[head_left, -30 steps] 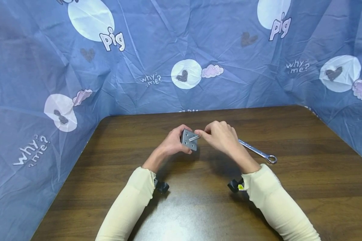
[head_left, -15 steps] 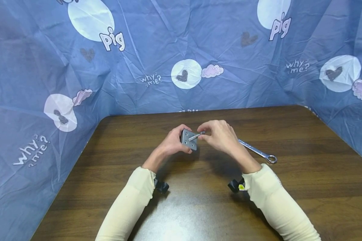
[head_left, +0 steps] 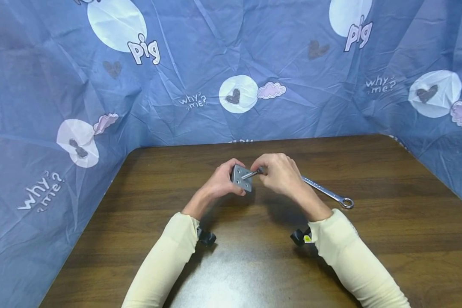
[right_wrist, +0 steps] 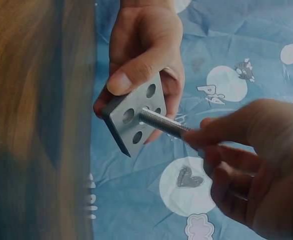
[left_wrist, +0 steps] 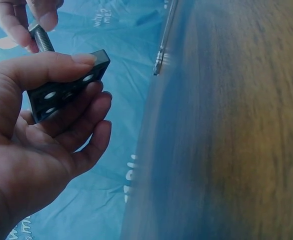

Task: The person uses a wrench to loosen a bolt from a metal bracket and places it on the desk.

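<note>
A square grey metal plate (right_wrist: pixel 124 122) with several round holes is gripped by its edges in my left hand (head_left: pixel 220 181), thumb along one side and fingers behind. A threaded bolt (right_wrist: pixel 161 122) stands out from the plate's middle hole. The fingertips of my right hand (head_left: pixel 279 173) pinch the bolt's outer end, where its head (head_left: pixel 259 170) shows between thumb and forefinger in the head view. From the left wrist view the bolt (left_wrist: pixel 45 41) rises behind my left thumb, toward the right fingertips. Both hands hold these parts up above the table.
A chrome combination wrench (head_left: pixel 329 194) lies on the brown wooden table (head_left: pixel 254 256), right of my right hand, its ring end toward me. Blue printed cloth (head_left: pixel 200 55) hangs behind the table and along both sides. Black wrist cameras (head_left: pixel 206 238) sit under the cream sleeves (head_left: pixel 165 261).
My right fingers have shifted their hold on the bolt, and its head now shows between them. The left hand and plate have stayed almost still; the wrench has not moved.
</note>
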`<state>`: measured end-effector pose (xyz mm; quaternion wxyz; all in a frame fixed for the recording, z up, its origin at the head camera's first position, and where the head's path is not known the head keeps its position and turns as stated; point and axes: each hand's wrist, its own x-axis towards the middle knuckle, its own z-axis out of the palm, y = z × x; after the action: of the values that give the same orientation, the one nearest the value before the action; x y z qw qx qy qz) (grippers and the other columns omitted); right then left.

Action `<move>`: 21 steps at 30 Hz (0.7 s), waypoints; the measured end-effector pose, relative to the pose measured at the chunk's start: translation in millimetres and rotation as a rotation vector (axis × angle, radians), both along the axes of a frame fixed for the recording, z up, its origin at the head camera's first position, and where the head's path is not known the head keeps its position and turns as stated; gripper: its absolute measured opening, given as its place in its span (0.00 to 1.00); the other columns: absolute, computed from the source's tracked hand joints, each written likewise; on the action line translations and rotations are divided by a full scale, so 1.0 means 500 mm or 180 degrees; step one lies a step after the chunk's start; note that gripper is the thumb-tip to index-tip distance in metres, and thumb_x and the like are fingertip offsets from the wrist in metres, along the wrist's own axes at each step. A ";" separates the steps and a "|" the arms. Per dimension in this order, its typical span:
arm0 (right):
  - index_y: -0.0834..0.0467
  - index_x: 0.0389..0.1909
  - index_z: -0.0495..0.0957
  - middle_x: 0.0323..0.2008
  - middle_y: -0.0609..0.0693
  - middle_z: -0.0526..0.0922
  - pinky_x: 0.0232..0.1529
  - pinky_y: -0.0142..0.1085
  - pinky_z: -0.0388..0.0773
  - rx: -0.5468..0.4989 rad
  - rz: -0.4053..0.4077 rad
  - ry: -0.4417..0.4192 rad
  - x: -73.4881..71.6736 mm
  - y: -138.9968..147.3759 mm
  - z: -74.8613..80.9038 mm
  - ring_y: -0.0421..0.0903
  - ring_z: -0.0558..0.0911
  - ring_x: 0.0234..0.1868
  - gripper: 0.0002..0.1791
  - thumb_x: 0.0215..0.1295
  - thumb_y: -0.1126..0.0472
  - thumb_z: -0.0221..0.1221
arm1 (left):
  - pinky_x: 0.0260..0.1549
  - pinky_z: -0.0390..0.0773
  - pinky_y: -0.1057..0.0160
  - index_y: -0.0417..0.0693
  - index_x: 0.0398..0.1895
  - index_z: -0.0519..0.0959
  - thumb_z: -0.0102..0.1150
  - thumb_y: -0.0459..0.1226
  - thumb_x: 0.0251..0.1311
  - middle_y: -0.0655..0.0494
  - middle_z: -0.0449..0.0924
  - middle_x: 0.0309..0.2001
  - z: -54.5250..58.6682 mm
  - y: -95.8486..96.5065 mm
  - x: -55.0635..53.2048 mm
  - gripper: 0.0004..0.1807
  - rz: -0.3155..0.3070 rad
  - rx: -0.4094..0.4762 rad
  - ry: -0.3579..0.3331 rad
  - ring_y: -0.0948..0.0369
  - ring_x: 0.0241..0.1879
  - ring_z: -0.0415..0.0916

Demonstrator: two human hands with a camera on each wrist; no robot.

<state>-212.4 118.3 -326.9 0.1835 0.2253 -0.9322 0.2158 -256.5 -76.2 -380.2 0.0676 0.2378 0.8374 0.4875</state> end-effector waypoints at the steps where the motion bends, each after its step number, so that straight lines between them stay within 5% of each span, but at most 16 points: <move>1: 0.49 0.35 0.86 0.37 0.44 0.88 0.33 0.44 0.78 0.0023 0.0011 -0.0037 0.000 0.001 0.000 0.44 0.82 0.32 0.12 0.47 0.62 0.68 | 0.37 0.75 0.67 0.44 0.52 0.72 0.73 0.25 0.31 0.45 0.81 0.42 0.000 0.000 0.000 0.37 -0.0002 -0.0007 0.0006 0.60 0.36 0.76; 6: 0.49 0.46 0.81 0.43 0.45 0.86 0.37 0.44 0.79 0.0070 -0.0182 -0.0453 -0.001 0.005 0.002 0.45 0.83 0.38 0.24 0.53 0.40 0.66 | 0.37 0.75 0.67 0.42 0.54 0.72 0.73 0.26 0.30 0.45 0.81 0.41 -0.001 0.000 0.000 0.38 -0.0009 -0.0050 0.0027 0.60 0.35 0.76; 10: 0.50 0.40 0.81 0.33 0.46 0.85 0.29 0.41 0.75 0.0218 -0.0518 -0.0803 -0.004 0.006 0.004 0.46 0.81 0.35 0.28 0.61 0.30 0.52 | 0.37 0.75 0.66 0.42 0.54 0.71 0.73 0.26 0.30 0.45 0.81 0.41 -0.002 -0.001 0.000 0.38 -0.0006 -0.0034 0.0013 0.59 0.36 0.77; 15: 0.51 0.23 0.81 0.17 0.45 0.74 0.20 0.37 0.65 0.0310 -0.0623 -0.0980 -0.007 0.008 0.001 0.44 0.74 0.24 0.30 0.64 0.30 0.48 | 0.37 0.76 0.66 0.44 0.53 0.72 0.73 0.25 0.31 0.45 0.81 0.42 0.000 -0.001 0.001 0.37 -0.0045 -0.0040 -0.0027 0.58 0.37 0.77; 21: 0.50 0.25 0.82 0.18 0.43 0.76 0.20 0.35 0.65 0.0195 -0.0553 -0.0891 -0.006 0.008 0.003 0.42 0.73 0.23 0.23 0.62 0.36 0.56 | 0.38 0.75 0.66 0.44 0.53 0.71 0.73 0.25 0.31 0.44 0.81 0.43 0.001 -0.001 0.001 0.37 -0.0055 -0.0035 -0.0038 0.58 0.38 0.77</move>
<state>-215.7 122.4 -325.4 0.0628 0.1171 -0.9707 0.1999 -255.8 -76.7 -379.8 0.0781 0.2418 0.8375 0.4837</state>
